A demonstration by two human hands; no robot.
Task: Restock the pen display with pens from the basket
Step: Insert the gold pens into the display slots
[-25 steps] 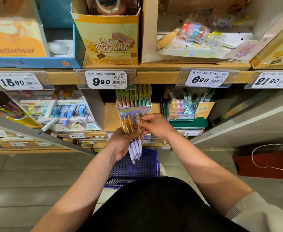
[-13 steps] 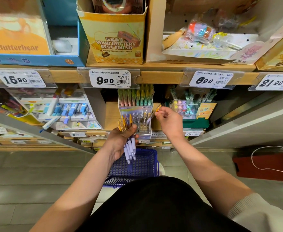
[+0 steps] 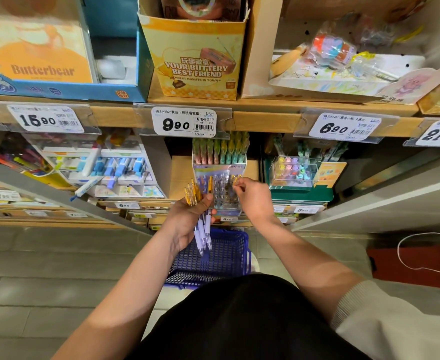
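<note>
Fingers [image 3: 240, 182] of the right hand [image 3: 255, 200] are being closed in a thumb-to-forefinger pinch on one yellow-topped pen [image 3: 235, 178]; the rest are being left loosely curled. That pen is being held just over the right rear corner of the pen display [image 3: 220, 197], which is being carried near the front edge of the lower shelf [image 3: 179, 178]. Only the pen's yellow end is showing; its long axis is being read as tilted, tip down and left toward the slot grid, but the exact slot cannot be told. A bundle of pens [image 3: 200, 201] is being gripped in the left hand [image 3: 185, 223], yellow ends up, pale tips down, just beside the display's left front corner and above the blue basket [image 3: 224, 258] on the floor. The right hand is nearer the free slots, so the insertion is being judged its job: axis brought near upright, then pushed down. Room is being limited behind by the tall back rows of pens [image 3: 218, 152], overhead by the upper shelf edge [image 3: 265, 122], and on the right by the green box [image 3: 302, 196]. The front side is being judged open for approach.
</note>
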